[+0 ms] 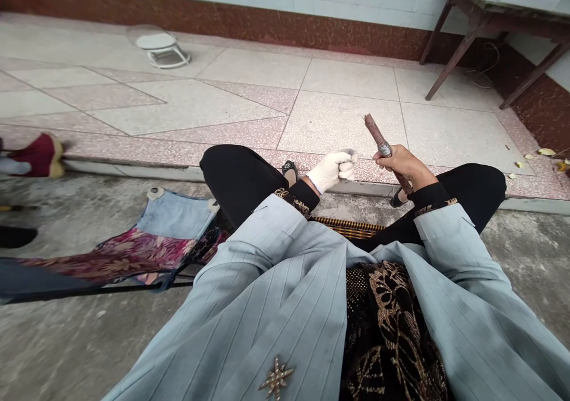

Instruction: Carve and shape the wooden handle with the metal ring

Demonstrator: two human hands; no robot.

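My right hand point(407, 166), bare, is wrapped round a short brown wooden stick point(374, 129). The stick tilts up and to the left, its lower end showing below the hand. Silvery wire point(385, 150) is wound in a tight coil round it, just above my thumb. My left hand point(333, 169), in a white knitted glove, is closed and held a little left of the stick, apart from it. Whatever its fingers may pinch is too small or hidden to make out. Both hands are above the step edge, between my knees.
A raised tiled floor point(249, 116) with a step edge lies ahead. Left are a fabric folding chair point(173, 217) and another person's maroon shoe point(38, 156). A low white stool point(164, 50) stands farther back; a wooden table point(478, 18) is at upper right. Pale scraps point(546, 151) lie right.
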